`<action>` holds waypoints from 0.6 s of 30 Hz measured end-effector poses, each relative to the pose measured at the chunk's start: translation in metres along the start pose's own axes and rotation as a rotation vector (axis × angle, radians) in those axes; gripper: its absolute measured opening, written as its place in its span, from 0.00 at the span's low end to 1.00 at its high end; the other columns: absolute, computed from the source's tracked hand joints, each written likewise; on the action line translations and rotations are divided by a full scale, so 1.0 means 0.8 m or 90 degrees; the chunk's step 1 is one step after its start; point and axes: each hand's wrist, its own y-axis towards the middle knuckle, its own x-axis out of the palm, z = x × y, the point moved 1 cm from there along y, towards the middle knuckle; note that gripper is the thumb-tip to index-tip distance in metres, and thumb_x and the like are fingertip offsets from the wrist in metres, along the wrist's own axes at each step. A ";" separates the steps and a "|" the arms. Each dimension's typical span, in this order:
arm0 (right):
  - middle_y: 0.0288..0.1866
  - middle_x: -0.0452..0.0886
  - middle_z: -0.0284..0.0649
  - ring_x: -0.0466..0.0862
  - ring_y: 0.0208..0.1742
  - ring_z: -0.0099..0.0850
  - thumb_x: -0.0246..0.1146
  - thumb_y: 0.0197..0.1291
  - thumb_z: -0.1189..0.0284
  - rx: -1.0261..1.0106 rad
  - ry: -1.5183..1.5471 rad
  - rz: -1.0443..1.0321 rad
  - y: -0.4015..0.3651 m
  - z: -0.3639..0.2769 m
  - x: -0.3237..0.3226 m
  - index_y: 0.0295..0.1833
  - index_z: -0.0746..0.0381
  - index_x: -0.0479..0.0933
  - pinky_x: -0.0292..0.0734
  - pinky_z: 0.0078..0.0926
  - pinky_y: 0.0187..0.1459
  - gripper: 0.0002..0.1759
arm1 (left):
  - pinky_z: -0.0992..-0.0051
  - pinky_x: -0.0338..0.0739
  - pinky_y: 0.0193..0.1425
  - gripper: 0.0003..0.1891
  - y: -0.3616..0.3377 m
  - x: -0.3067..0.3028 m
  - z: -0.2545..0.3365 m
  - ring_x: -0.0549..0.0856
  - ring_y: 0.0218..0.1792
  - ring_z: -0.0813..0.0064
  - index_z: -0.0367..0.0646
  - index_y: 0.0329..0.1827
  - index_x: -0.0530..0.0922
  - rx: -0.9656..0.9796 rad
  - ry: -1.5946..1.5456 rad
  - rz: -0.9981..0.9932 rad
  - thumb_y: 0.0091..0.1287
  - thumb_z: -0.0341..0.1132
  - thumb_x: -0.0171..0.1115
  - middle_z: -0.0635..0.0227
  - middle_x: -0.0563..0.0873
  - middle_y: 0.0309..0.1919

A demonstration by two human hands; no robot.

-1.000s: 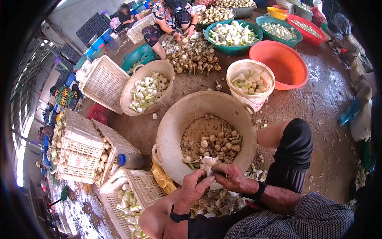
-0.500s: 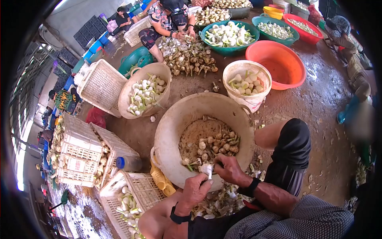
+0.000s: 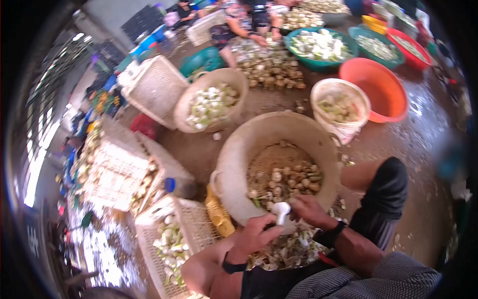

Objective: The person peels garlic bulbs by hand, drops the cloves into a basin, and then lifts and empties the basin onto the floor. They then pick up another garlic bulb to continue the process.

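- The white bulb (image 3: 280, 209) is held over the near rim of the tub (image 3: 234, 149), at mid-frame, low.
- The left hand (image 3: 256, 234) comes up from 7 o'clock of the bulb, its fingers curled round the stalk end.
- The right hand (image 3: 308, 209) is at 3 o'clock, fingertips closed on the bulb's side; blur hides the finer grip.
- Brown bulbs (image 3: 294, 177) lie heaped in the tub, at 12 to 1 o'clock.
- Peelings (image 3: 286, 249) lie on the wet floor (image 3: 398, 144) under the hands, at 6 o'clock.
- A crate (image 3: 186, 219) with white bulbs sits at 8 o'clock.
- A bucket (image 3: 348, 130) stands beyond the tub at 1 o'clock, with an orange basin (image 3: 378, 89) just past it.
- A basket (image 3: 181, 112) of white bulbs leans at 11 o'clock.
- Another person (image 3: 249, 20) sits far off at 12 o'clock.
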 end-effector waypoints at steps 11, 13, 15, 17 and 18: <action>0.43 0.83 0.36 0.80 0.45 0.24 0.65 0.56 0.68 -0.195 -0.043 -0.015 -0.022 -0.043 0.034 0.45 0.67 0.77 0.75 0.25 0.49 0.16 | 0.79 0.71 0.37 0.15 0.004 0.013 -0.039 0.73 0.34 0.88 0.36 0.43 0.80 0.105 -0.211 0.027 0.71 0.42 0.62 0.79 0.78 0.29; 0.41 0.83 0.36 0.80 0.44 0.24 0.65 0.56 0.65 -0.218 0.020 0.010 -0.026 -0.042 0.046 0.45 0.67 0.77 0.75 0.24 0.49 0.17 | 0.83 0.71 0.44 0.15 0.006 0.017 -0.055 0.74 0.40 0.89 0.36 0.49 0.81 0.019 -0.348 -0.013 0.71 0.41 0.62 0.79 0.81 0.36; 0.40 0.83 0.36 0.80 0.43 0.25 0.66 0.57 0.63 -0.228 0.012 0.034 -0.024 -0.036 0.053 0.46 0.67 0.76 0.75 0.25 0.47 0.19 | 0.84 0.71 0.50 0.16 -0.001 0.015 -0.052 0.76 0.44 0.89 0.36 0.53 0.80 0.019 -0.404 -0.032 0.71 0.39 0.60 0.78 0.82 0.42; 0.39 0.82 0.36 0.79 0.42 0.24 0.67 0.57 0.62 -0.221 0.061 -0.017 -0.017 -0.027 0.048 0.45 0.66 0.76 0.74 0.24 0.46 0.19 | 0.82 0.71 0.51 0.15 -0.005 0.016 -0.054 0.77 0.44 0.88 0.35 0.54 0.79 0.043 -0.493 -0.045 0.72 0.37 0.59 0.77 0.82 0.43; 0.38 0.82 0.35 0.77 0.40 0.23 0.67 0.57 0.63 -0.222 0.070 -0.029 -0.015 -0.028 0.050 0.46 0.66 0.76 0.73 0.24 0.44 0.19 | 0.82 0.72 0.51 0.14 -0.010 0.014 -0.045 0.77 0.43 0.87 0.35 0.54 0.79 0.041 -0.476 -0.044 0.72 0.36 0.57 0.77 0.82 0.42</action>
